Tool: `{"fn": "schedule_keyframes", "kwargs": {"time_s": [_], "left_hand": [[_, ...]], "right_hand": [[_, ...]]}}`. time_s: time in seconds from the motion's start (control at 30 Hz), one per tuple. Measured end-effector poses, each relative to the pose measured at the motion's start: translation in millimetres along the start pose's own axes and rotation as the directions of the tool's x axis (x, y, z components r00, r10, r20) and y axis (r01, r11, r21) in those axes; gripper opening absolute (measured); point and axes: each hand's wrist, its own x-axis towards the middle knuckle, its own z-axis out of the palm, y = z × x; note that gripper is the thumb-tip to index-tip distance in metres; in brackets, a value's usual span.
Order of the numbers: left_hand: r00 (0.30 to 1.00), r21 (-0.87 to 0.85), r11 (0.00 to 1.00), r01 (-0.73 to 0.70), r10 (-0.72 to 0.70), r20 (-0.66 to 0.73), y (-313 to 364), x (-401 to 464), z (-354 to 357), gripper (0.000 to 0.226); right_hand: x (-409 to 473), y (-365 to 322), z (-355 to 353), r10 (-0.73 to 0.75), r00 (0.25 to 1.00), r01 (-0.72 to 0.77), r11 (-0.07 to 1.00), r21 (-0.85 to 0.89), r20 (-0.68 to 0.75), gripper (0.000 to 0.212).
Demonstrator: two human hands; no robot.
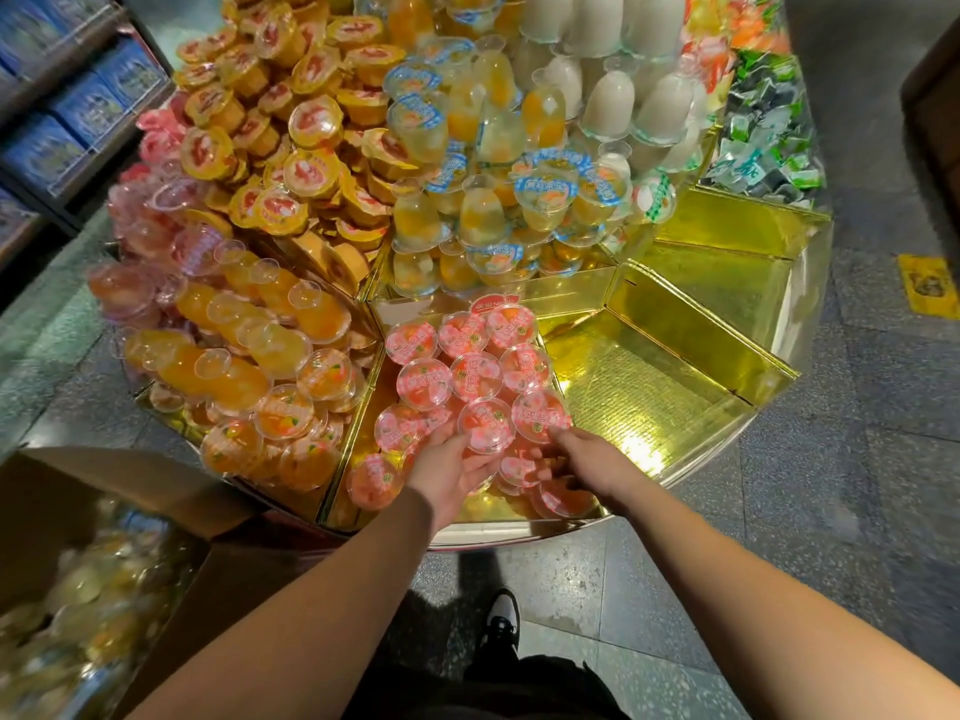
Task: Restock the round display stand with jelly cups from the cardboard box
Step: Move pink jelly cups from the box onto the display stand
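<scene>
Standing over the round, gold-lined display stand (675, 387), a person reaches both bare arms into its nearest wedge compartment; that wedge holds pink-lidded clear plastic jelly cups (475, 376), stacked toward the centre, while the gold wedges to the right show bare foil; an open brown cardboard box (171, 491) sits low at the left, blurred pale cups inside; the left hand (449, 467) curls its fingers around one pink cup (485, 426) at the pile's near edge; the right hand (584, 454) lies among the cups, fingers buried, so I cannot tell their grip.
</scene>
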Motion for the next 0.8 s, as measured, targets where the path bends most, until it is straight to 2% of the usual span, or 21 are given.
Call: {"fn": "schedule_keyframes", "kwargs": {"time_s": [0.23, 0.4, 0.53, 0.6, 0.7, 0.73, 0.8], "left_hand": [[0.999, 0.061, 0.998, -0.026, 0.028, -0.03, -1, 2, -3, 0.044], [0.999, 0.091, 0.996, -0.016, 0.019, -0.038, 1, 4, -8, 0.042], [0.999, 0.116, 0.993, -0.026, 0.03, -0.031, 0, 4, -13, 0.041], [0.999, 0.13, 0.991, -0.031, 0.034, -0.023, -1, 0, -18, 0.039], [0.998, 0.117, 0.992, -0.047, 0.052, -0.041, 0, -16, -28, 0.025], [0.997, 0.114, 0.992, -0.057, 0.063, -0.051, 1, -22, -34, 0.021], [0.992, 0.119, 0.988, -0.097, 0.105, -0.067, 2, -39, -50, 0.019]], "right_hand": [[4, -3, -3, 0.031, 0.999, -0.029, 0.997, -0.077, 0.023, 0.028], [6, 2, -6, 0.018, 0.999, -0.023, 0.984, -0.179, -0.026, 0.04], [-3, 7, -13, 0.03, 0.998, -0.038, 0.992, -0.119, -0.063, 0.046], [-12, 9, -14, 0.035, 0.985, -0.051, 0.995, -0.089, -0.17, 0.045], [-31, 13, -9, -0.082, 0.918, 0.028, 0.989, -0.142, -0.389, 0.039], [-40, 14, -4, -0.134, 0.905, 0.064, 0.981, -0.183, -0.403, 0.037], [-56, 9, 13, -0.221, 0.922, 0.143, 0.957, -0.25, -0.318, 0.035]]}}
